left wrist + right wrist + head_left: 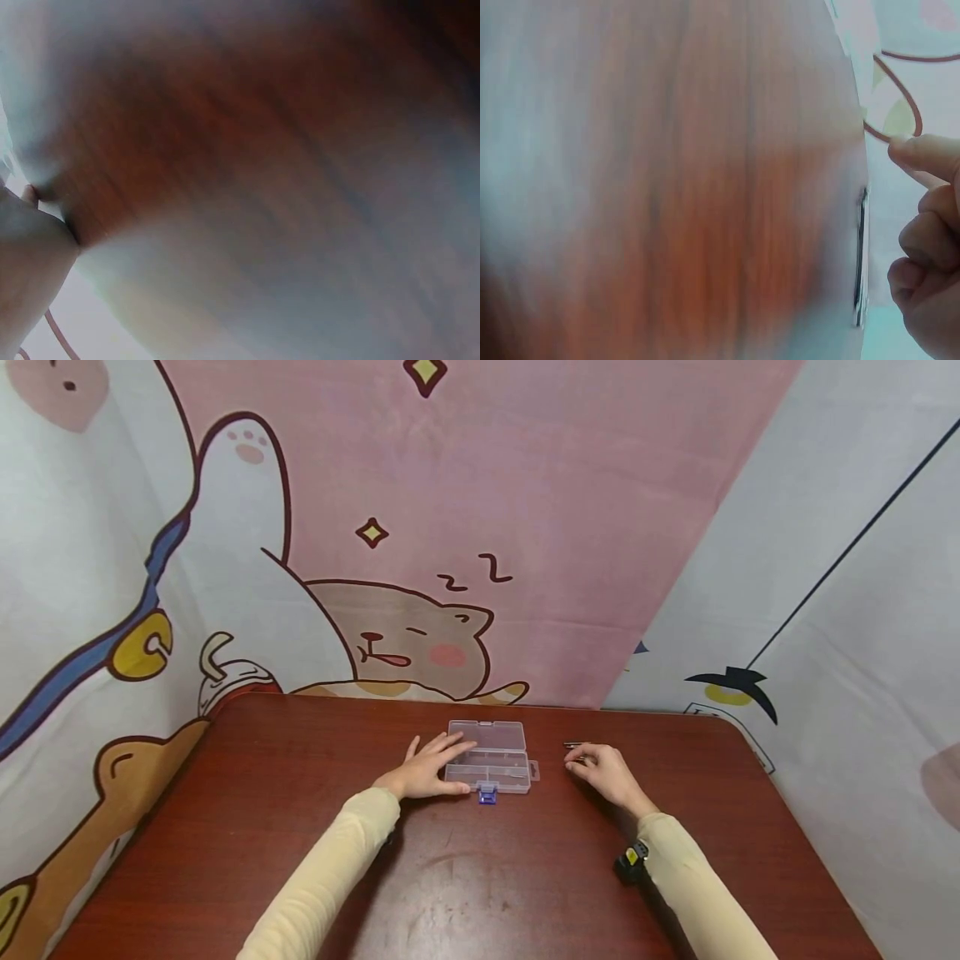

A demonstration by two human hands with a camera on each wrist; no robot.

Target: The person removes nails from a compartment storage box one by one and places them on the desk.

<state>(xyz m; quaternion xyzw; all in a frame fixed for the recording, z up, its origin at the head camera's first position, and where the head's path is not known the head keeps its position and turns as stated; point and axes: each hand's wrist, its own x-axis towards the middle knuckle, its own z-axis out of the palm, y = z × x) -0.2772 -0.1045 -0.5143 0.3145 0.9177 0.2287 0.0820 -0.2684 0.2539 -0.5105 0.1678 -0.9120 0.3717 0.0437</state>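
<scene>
A clear plastic compartment box point(487, 772) lies on the table with its lid point(498, 735) raised at the back and a blue latch point(487, 795) at the front. My left hand point(425, 771) rests at its left side with spread fingers, the fingertips reaching over the box. A small thin item point(517, 775) appears inside a front compartment. To the right of the box, my right hand point(607, 772) hovers low with thumb and index finger close together and the other fingers curled. Thin dark metal rods point(861, 259) lie near it; whether its fingertips pinch anything is too small to tell.
A reddish-brown wooden table point(480, 877) carries everything. Behind it hangs a cartoon-printed cloth point(562, 527), close to the table's back edge. A clear hanging tab point(534, 770) sticks out from the box's right side.
</scene>
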